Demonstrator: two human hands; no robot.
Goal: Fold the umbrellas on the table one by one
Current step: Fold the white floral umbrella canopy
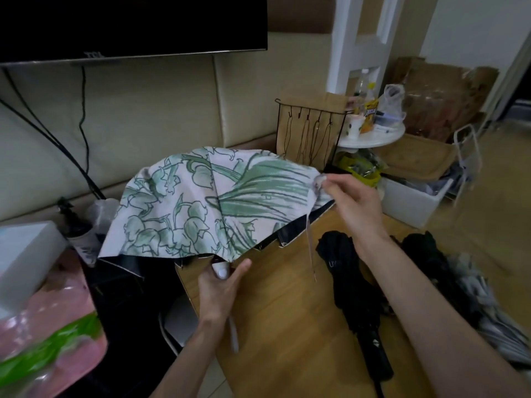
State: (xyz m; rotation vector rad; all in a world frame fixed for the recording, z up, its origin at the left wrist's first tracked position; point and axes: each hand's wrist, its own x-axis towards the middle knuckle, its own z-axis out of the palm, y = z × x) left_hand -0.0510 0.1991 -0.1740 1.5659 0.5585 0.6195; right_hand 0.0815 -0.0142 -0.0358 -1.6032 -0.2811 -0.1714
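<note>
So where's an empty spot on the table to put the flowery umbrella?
Bare wooden table lies between the left hand, gripping the green-leafed white umbrella, and the folded black umbrella. Beyond that, a black and grey fabric heap crowds it.

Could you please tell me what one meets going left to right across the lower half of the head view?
White box → pump bottle → left hand gripping the floral umbrella → black folded umbrella → grey bundle.

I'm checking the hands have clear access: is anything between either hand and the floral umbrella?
Nothing visible. The left hand grips the floral umbrella by its handle, and the right hand pinches its canopy edge. The black folded umbrella lies apart on the table.
</note>
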